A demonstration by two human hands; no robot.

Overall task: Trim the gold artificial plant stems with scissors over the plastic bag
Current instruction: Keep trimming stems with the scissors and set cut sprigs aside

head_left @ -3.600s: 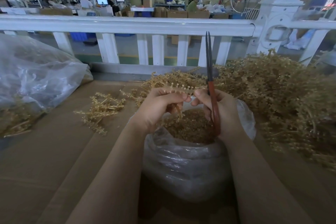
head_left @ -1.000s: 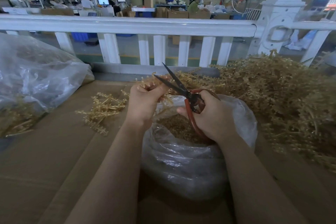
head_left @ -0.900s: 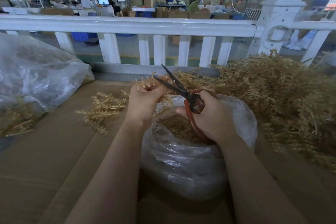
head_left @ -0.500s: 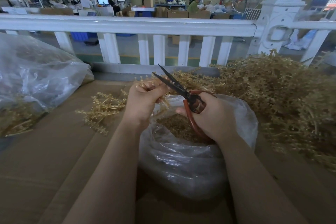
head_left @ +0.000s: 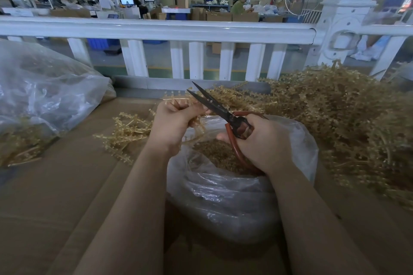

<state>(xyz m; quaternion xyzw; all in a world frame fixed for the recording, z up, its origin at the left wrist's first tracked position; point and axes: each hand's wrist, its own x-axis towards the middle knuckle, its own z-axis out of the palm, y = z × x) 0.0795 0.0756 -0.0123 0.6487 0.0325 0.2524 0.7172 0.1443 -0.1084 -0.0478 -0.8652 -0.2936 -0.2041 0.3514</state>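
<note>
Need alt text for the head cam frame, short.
Left hand holds a gold stem while the right hand works red-handled scissors, blades open, above a clear plastic bag of clippings. Gold stems are piled at right.

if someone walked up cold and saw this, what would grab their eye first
Probably the scissors at centre: dark blades parted, red handles gripped by the right hand, right beside the gold stem the left hand holds. Just below sits the open plastic bag, with gold trimmings inside. Next, the big heap of gold stems filling the right side below the white railing.
</note>
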